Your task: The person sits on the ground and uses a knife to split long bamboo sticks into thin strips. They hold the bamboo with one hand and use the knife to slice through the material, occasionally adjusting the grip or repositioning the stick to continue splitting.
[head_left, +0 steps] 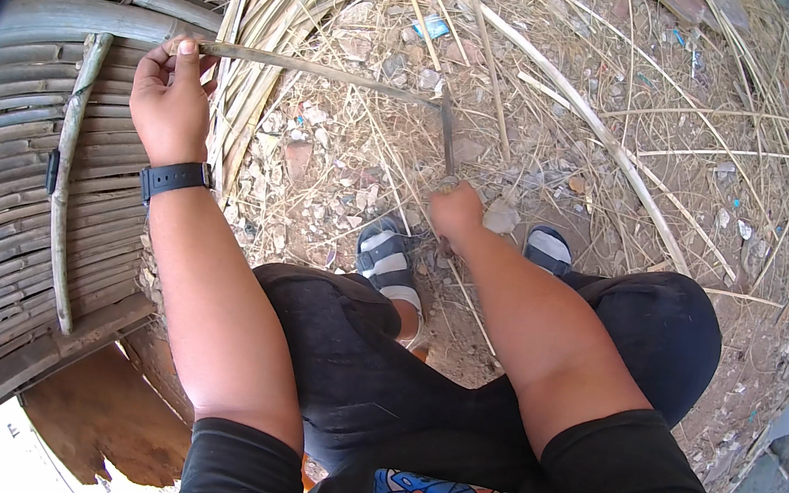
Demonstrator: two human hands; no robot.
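Between the thumb and fingers of my left hand (173,99) is one end of a long, flat bamboo strip (328,72). The strip runs to the right, and its far end meets a dark, narrow blade. My right hand (458,213) is closed around the handle of this knife (447,138), whose blade points away from me. Whether the edge cuts into the strip or only touches it, I cannot tell. Just past my left hand lies a thick bundle of pale split bamboo strips (247,75).
A slatted bamboo panel (16,143) with a thin pole (64,190) across it fills the left side. Dry straw, stones and litter cover the ground (324,176). A long pale bamboo strip (585,107) curves across the right. My sandalled feet (385,255) are below the knife.
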